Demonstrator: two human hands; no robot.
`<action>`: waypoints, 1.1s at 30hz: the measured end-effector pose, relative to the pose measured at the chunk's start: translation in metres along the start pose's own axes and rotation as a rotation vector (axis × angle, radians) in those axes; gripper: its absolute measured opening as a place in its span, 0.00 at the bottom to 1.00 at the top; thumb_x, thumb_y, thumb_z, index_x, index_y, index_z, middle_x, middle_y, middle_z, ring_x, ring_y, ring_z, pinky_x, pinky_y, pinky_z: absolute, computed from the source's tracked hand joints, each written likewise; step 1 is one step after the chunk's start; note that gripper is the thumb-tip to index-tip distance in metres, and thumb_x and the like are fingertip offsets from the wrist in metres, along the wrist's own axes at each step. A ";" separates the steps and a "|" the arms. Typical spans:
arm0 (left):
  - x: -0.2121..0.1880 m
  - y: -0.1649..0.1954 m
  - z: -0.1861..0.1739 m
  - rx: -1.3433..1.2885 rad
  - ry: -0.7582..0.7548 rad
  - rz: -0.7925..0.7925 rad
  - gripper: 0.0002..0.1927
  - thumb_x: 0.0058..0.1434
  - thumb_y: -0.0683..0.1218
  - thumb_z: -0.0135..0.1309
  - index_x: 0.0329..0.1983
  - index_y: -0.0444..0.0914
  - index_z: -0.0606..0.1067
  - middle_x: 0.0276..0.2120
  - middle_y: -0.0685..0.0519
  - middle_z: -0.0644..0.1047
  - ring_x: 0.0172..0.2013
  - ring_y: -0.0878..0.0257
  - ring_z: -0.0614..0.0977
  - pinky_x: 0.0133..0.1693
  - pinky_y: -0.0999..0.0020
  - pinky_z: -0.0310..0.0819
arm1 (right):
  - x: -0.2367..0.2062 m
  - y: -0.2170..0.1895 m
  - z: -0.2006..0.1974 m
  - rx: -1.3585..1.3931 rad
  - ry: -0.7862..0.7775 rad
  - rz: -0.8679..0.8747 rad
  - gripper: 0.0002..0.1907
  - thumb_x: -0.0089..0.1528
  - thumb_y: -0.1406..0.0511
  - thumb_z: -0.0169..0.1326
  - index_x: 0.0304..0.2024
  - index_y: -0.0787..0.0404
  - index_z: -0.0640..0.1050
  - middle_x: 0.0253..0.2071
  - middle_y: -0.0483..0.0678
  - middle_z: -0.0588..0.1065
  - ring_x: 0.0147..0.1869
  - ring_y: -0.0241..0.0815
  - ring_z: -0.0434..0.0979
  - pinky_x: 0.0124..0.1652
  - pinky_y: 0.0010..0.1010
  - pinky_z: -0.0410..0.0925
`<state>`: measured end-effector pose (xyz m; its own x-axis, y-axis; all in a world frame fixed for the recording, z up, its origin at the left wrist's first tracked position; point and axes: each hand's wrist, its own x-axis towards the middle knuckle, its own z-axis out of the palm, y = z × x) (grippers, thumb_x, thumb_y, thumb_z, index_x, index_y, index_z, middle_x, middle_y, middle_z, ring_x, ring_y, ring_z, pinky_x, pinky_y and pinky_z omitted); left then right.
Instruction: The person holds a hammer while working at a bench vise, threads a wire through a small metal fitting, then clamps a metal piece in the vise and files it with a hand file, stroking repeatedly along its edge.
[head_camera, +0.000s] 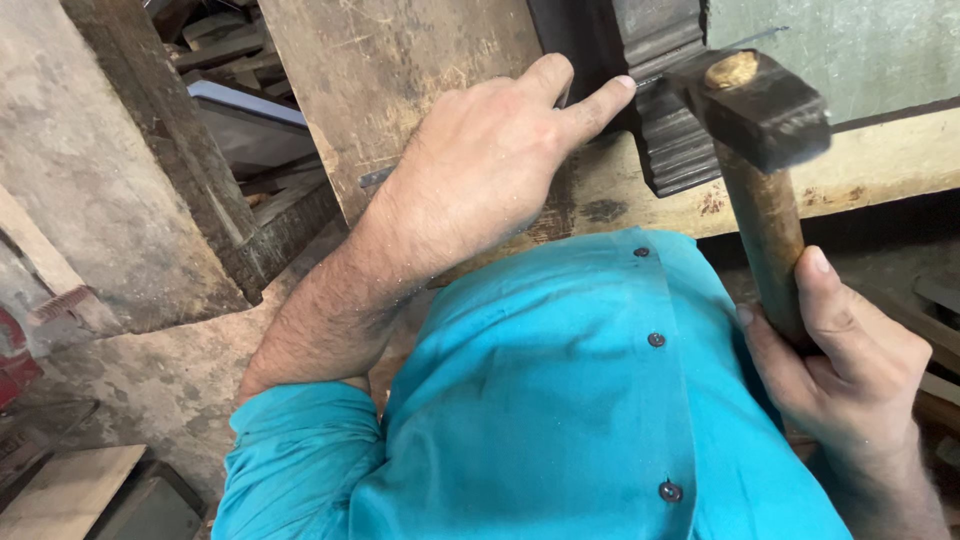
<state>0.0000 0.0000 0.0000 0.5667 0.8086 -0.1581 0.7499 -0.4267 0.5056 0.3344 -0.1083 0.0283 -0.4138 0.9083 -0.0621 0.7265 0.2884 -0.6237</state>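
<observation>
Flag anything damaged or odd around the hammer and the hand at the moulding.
The hammer head is blurred. The left hand pinches a thin nail against the dark carved moulding; its fingertips are beside the head. The right hand grips the worn handle.

1. Hammer (765, 150) in my right hand (850, 365): dark matt metal head, scuffed; worn brown wooden handle, its pale end grain showing through the top of the head.
2. Moulding (670, 120) near my left hand's (490, 170) fingers (600, 105): dark carved wood, ridged, dull.
3. Plank (390, 80): rough brown wood, scratched and stained.
4. Beam (900, 160): pale wood, chipped, patchy.
5. My shirt (560, 400): smooth turquoise cloth, matt, dark glossy buttons.
6. Wall (90, 180): rough grey plaster.
</observation>
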 end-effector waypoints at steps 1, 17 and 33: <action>-0.001 -0.001 0.001 -0.014 0.019 0.013 0.34 0.62 0.37 0.54 0.73 0.44 0.66 0.43 0.46 0.71 0.38 0.51 0.80 0.38 0.55 0.76 | -0.004 -0.002 0.002 0.001 -0.002 0.001 0.46 0.61 0.76 0.63 0.79 0.55 0.59 0.36 0.51 0.76 0.31 0.35 0.76 0.33 0.26 0.70; -0.001 -0.007 0.016 -0.145 0.167 0.098 0.29 0.62 0.35 0.51 0.69 0.38 0.69 0.47 0.47 0.72 0.43 0.50 0.80 0.44 0.56 0.77 | -0.013 0.000 0.002 0.032 0.026 0.007 0.46 0.64 0.76 0.63 0.82 0.55 0.59 0.38 0.53 0.78 0.36 0.36 0.79 0.38 0.26 0.73; 0.000 -0.005 0.015 -0.140 0.184 0.096 0.27 0.64 0.37 0.51 0.68 0.38 0.69 0.46 0.46 0.72 0.43 0.49 0.80 0.43 0.55 0.76 | -0.008 0.002 0.002 -0.002 0.004 -0.033 0.46 0.63 0.77 0.65 0.80 0.56 0.60 0.37 0.55 0.77 0.33 0.38 0.77 0.36 0.28 0.71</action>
<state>0.0010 -0.0043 -0.0156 0.5520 0.8325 0.0474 0.6335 -0.4556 0.6253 0.3379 -0.1161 0.0263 -0.4350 0.8996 -0.0384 0.7139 0.3185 -0.6236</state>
